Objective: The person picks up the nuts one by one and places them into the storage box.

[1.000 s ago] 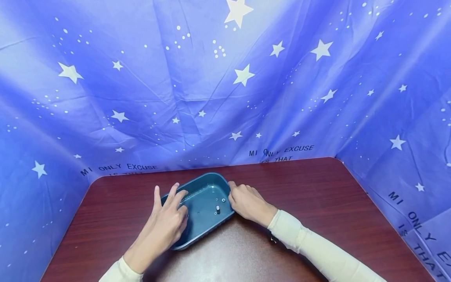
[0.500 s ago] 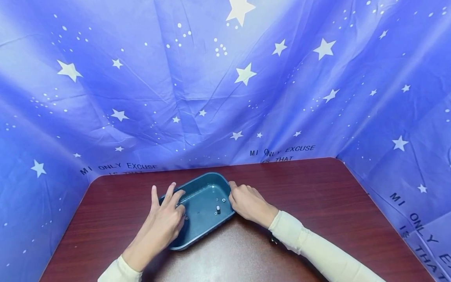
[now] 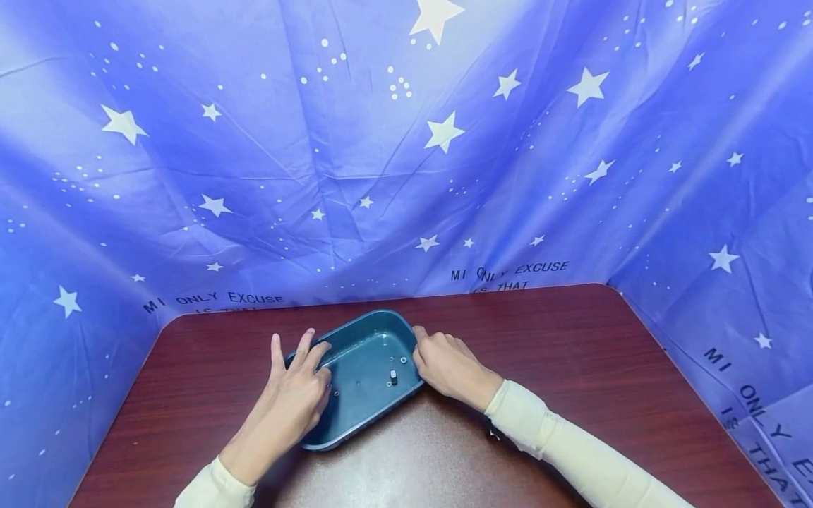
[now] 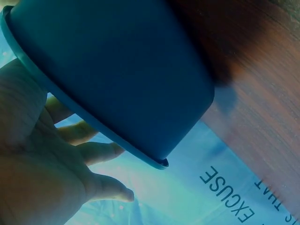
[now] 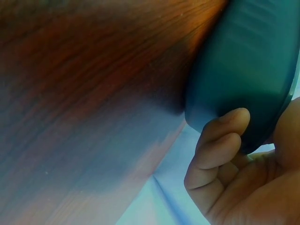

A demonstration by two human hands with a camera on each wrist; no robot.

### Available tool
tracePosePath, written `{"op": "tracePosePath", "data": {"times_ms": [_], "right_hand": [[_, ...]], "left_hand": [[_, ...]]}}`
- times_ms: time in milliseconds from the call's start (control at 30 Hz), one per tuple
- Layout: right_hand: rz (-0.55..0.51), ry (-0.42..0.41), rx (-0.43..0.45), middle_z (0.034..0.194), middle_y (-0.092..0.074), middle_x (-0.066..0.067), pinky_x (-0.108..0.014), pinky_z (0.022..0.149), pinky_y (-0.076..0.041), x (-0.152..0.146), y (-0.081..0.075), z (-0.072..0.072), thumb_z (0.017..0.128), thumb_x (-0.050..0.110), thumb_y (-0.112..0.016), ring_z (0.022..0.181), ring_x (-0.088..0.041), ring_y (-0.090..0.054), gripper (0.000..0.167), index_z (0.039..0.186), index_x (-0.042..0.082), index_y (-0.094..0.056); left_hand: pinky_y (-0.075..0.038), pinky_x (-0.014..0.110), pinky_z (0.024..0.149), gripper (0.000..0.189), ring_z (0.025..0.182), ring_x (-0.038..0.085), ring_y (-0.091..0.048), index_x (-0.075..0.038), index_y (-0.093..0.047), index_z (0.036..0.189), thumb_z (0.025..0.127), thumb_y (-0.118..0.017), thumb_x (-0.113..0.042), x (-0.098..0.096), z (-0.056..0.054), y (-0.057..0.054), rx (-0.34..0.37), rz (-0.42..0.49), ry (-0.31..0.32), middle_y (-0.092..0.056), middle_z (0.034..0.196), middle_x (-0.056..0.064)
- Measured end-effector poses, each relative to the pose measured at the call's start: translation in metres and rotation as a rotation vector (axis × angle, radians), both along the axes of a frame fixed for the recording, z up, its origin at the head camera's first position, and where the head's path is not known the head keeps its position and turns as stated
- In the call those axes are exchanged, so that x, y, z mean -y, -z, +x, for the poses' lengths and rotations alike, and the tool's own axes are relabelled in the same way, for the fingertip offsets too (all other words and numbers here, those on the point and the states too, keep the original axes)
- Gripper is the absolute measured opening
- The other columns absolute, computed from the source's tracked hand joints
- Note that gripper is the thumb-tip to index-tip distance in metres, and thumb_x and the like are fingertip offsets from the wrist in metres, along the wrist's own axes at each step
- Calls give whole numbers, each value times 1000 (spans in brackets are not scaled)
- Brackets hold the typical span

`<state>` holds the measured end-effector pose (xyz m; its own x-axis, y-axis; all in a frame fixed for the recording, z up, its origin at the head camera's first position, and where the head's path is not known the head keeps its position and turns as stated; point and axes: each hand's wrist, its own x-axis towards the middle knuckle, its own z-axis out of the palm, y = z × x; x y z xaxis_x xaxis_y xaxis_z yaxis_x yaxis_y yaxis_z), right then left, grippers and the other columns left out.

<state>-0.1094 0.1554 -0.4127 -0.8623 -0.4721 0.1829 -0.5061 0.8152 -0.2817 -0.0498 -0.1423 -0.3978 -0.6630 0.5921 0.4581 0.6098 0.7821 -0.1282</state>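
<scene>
A dark teal plastic tray (image 3: 356,416) stands slanted on the table. My right hand (image 3: 447,367) grips its right end; in the right wrist view curled fingers (image 5: 222,136) press the outer wall, with the thumb at the rim. Over the left end, my left hand (image 3: 292,395) reaches in with index finger bent and the other fingers spread upward. Its thumb tip and index tip are hidden, so I cannot tell whether they pinch anything. A small ring-like piece (image 3: 336,393) lies just right of them. Toward the right lie a small silver-and-black block (image 3: 393,377) and a ring-shaped metal piece (image 3: 403,360).
More tiny pieces lie around the block in the tray. The reddish-brown wooden table (image 3: 571,367) extends to both sides. A blue curtain (image 3: 356,155) with white stars hangs behind it and along its sides.
My left hand has shifted slightly left inside the tray, and the small ring-like piece beside its fingers has come into view. The right hand keeps its grip on the tray.
</scene>
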Motion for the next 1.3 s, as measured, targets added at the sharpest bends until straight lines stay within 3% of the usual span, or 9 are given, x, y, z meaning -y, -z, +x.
{"op": "tracePosePath", "data": {"times_ms": [233,567,1000,1300], "right_hand": [[-7,0,-7,67,-57,-4,-44,51,-58,0,0,1,106,8,-55,59,-17,-61,23,123,-6,-62],[2,10,2,71,-64,-9,-45,55,-60,1,-1,2,107,9,-54,61,-19,-64,33,132,-10,-62],[3,21,4,66,-57,-4,-45,54,-60,1,0,2,107,9,-55,59,-18,-61,28,128,-8,-62],[-5,27,9,68,-60,-6,-45,54,-60,1,0,3,106,9,-54,60,-19,-63,32,132,-9,-62]], "left_hand": [[-30,97,102,18,140,54,-56,-2,-70,79,80,-88,-7,0,-2,1,3,-2,-2,-67,132,26],[-32,97,101,16,141,56,-54,-3,-73,82,80,-89,-5,4,-5,5,22,12,-13,-66,133,25],[-29,96,105,48,147,59,-48,-3,-74,120,78,-95,-11,11,-1,1,83,43,-88,-63,144,27],[-25,95,108,62,147,56,-49,4,-66,139,85,-90,-13,20,4,-1,115,126,-167,-65,144,27]]}}
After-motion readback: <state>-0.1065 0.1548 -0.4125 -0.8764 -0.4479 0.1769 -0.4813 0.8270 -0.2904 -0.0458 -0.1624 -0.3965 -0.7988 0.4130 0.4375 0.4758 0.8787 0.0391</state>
